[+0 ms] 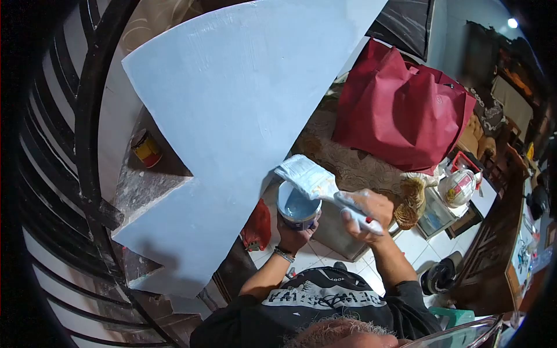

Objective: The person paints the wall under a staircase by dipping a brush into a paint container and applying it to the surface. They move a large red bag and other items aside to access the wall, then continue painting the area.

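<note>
From the head view, the left hand (295, 235) grips the paint pot (298, 206) from below; the right hand (365, 210) clasps the wide brush (307, 177), bristles at the blue wall (232, 104)'s lower edge. Best worked with light, even strokes.

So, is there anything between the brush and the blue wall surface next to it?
Nothing visible. The right hand holds the paintbrush with its bristles at the edge of the blue painted surface. The paint can, in the left hand, sits below the brush.
</note>
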Available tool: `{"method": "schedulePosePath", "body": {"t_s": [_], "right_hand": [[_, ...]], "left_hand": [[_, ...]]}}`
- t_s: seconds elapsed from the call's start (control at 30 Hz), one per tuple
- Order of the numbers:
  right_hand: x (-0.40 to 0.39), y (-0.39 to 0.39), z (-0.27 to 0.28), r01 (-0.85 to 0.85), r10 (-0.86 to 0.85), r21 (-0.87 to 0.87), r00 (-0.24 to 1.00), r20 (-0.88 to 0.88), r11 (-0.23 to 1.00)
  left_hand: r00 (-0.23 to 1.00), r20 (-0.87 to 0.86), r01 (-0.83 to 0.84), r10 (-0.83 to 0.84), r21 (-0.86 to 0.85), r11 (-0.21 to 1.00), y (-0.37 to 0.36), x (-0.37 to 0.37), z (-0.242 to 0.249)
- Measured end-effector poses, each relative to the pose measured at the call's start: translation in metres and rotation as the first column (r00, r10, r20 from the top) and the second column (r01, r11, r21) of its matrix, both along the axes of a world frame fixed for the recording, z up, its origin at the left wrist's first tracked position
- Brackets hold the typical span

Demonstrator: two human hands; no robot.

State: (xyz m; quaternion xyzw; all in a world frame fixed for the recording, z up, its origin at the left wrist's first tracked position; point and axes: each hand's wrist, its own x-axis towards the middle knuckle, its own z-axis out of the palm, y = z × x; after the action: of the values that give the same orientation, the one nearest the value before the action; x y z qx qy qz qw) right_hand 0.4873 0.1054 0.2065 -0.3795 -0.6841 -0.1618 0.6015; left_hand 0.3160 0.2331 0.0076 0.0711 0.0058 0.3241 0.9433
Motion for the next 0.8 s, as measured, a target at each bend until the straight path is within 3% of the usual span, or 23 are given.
{"method": "schedulePosePath", "body": {"t_s": [0.03,0.07,0.13,0.2,0.23,0.3,0.37,0.43,0.57,0.63,0.7,0.77,0.8], "right_hand": [[0.003,-0.003,0.014,-0.005,0.005,-0.026,1.000,0.004,1.000],[0.003,-0.007,0.035,-0.018,0.018,-0.046,1.000,-0.002,0.999],[0.005,0.002,0.058,-0.113,0.097,-0.152,0.989,-0.109,0.982],[0.007,0.017,0.087,-0.111,0.094,-0.217,0.992,-0.090,0.970],[0.004,0.020,0.115,-0.020,0.029,-0.196,0.999,0.042,0.980],[-0.005,0.029,0.143,-0.097,0.079,-0.126,0.987,-0.137,0.987],[-0.006,0.025,0.168,0.017,-0.013,0.068,0.998,-0.064,0.998],[-0.016,0.016,0.180,0.016,-0.007,0.157,0.998,-0.057,0.988],[-0.010,0.044,0.159,0.037,-0.083,0.403,0.992,0.098,0.914],[-0.009,0.047,0.116,-0.116,0.067,0.261,0.980,0.189,0.958],[-0.009,0.035,0.060,-0.108,0.085,0.133,0.982,0.170,0.985],[-0.005,0.010,0.018,-0.131,0.125,0.069,0.989,0.081,0.989],[-0.003,-0.002,-0.006,-0.123,0.123,0.026,0.992,0.009,0.992]], "left_hand": [[0.999,-0.046,-0.016,0.016,-0.003,1.000,0.000,0.001,-0.003],[0.998,0.056,0.041,-0.039,-0.030,0.999,0.001,0.003,-0.006],[0.993,0.098,0.071,-0.066,-0.042,0.997,0.001,0.010,-0.008],[0.989,0.126,0.090,-0.082,-0.061,0.994,-0.002,0.013,-0.005],[0.987,0.136,0.097,-0.086,-0.074,0.993,-0.007,0.014,0.001],[0.975,0.190,0.140,-0.117,-0.116,0.983,-0.010,0.020,0.007],[0.946,0.285,0.205,-0.153,-0.161,0.965,-0.009,0.023,0.009],[0.971,0.206,0.142,-0.120,-0.100,0.985,-0.008,0.026,0.007],[0.935,0.281,0.242,-0.217,-0.055,0.969,-0.005,0.036,0.005],[0.925,0.301,0.266,-0.233,-0.074,0.961,-0.012,0.039,0.023],[0.987,0.111,0.128,-0.120,-0.074,0.989,-0.003,0.038,0.000],[0.991,-0.088,-0.093,0.096,0.038,0.995,-0.001,0.044,-0.005],[0.985,-0.132,-0.121,0.112,-0.061,0.991,0.005,0.040,-0.017]]}}
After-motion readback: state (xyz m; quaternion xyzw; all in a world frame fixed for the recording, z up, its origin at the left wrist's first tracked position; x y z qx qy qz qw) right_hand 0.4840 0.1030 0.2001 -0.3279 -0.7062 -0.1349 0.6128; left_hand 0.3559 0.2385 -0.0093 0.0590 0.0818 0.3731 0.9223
